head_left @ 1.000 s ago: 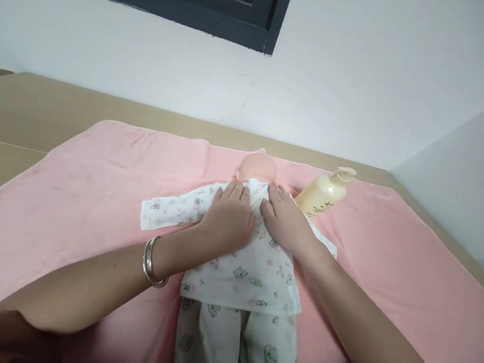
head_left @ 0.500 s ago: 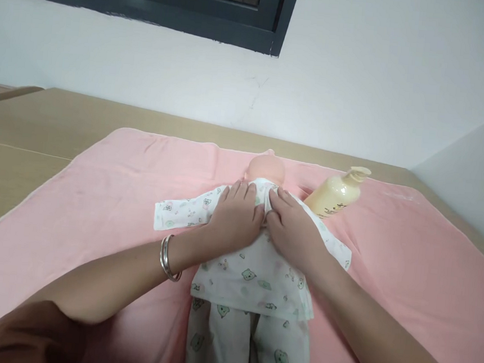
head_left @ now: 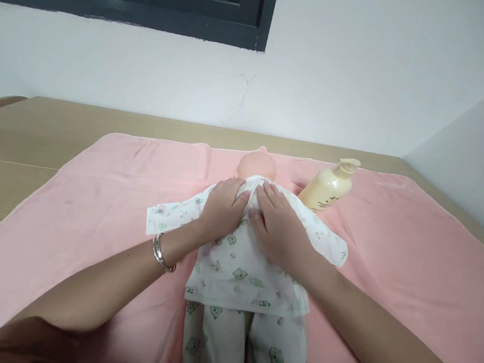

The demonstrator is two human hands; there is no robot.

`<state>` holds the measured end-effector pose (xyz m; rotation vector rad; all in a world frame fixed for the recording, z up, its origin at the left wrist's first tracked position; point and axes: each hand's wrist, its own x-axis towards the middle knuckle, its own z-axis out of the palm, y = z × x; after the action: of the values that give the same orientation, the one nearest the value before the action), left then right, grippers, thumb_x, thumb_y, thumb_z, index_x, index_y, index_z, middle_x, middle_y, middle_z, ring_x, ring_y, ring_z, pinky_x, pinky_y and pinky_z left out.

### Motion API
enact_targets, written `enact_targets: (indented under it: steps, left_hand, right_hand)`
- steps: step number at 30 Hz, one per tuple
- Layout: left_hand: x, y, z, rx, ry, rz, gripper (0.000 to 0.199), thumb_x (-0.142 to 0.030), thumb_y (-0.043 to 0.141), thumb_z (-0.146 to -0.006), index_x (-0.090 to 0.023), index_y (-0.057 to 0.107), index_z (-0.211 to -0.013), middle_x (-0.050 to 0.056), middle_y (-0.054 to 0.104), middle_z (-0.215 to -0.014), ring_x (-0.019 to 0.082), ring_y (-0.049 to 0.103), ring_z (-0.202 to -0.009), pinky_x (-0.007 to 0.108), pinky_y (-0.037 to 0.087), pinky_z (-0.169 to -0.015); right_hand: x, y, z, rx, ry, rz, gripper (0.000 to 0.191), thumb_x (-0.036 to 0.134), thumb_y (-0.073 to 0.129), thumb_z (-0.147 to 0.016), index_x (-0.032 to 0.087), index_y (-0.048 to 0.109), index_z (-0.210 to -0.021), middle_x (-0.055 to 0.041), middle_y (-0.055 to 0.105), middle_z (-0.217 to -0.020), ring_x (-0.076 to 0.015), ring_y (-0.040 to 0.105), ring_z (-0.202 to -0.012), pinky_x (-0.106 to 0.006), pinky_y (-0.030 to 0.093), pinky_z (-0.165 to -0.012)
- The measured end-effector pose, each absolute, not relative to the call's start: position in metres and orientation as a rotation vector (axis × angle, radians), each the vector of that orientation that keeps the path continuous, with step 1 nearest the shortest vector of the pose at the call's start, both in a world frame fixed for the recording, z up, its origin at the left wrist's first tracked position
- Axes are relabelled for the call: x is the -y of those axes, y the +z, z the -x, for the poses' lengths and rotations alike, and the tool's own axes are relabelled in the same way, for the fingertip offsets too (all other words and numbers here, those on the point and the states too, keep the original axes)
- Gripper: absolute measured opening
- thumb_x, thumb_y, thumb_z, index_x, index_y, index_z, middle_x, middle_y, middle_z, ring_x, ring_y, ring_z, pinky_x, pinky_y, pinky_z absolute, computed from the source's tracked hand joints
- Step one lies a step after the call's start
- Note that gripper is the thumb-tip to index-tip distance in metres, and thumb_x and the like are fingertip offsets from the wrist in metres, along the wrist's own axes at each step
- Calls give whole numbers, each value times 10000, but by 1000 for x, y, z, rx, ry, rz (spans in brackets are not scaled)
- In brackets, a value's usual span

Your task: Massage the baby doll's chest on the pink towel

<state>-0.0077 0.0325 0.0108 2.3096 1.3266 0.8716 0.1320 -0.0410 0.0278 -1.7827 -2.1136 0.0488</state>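
Pressing on, or smoothing, the chest of a white printed shirt [head_left: 254,281] – the step in hand, as judged from the lie of the palms. Clock centre: the middle of that shirt, laid out on a doll on its back, on a pink blanket [head_left: 97,191] over a wooden table [head_left: 55,131]. Left hand [head_left: 223,205]: between ten and eleven o'clock, palm down on the upper shirt, fingers stretched out, thumb standing apart; silver bangles [head_left: 161,252] at the wrist. Right hand [head_left: 278,221]: between one and two, likewise flat, fingers reaching toward the neckline, thumb apart, slightly blurred. Neither hand shows a grasp on the cloth. Cloth between them: rucked, near twelve. Doll's head [head_left: 257,165]: twelve, beyond the collar. Sleeves: one toward nine, one toward three, both spread outward. Matching trousers [head_left: 215,337]: six, hem of the shirt lying over their top. Pump bottle [head_left: 328,189]: between one and two, tilted, beyond the right sleeve. Next move, by judgement – it calls for loose, level palms and even contact, lest the thin cloth drag or bunch further.
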Motion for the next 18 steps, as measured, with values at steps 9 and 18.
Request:
enact_targets:
  steps: [9, 18]
  left_hand:
    - [-24, 10, 5, -1364, 874, -2344, 382, -305, 359, -953, -141, 593, -1208, 104, 652, -1249, 255, 584, -1150, 426, 456, -1019]
    - [-22, 11, 4, -1393, 853, -2324, 381, -294, 383, -952, -133, 595, -1224, 102, 649, -1269, 257, 578, -1173, 423, 449, -1030]
  right_hand:
    - [20, 41, -151, 1970, 282, 1943, 487, 466, 360, -955, 128, 530, -1261, -171, 561, -1388, -338, 458, -1334, -507, 412, -1071]
    - [15, 36, -154, 2045, 240, 1879, 434, 474, 338, -959, 141, 549, -1139, -169, 623, -1250, -331, 537, -1193, -448, 453, -935]
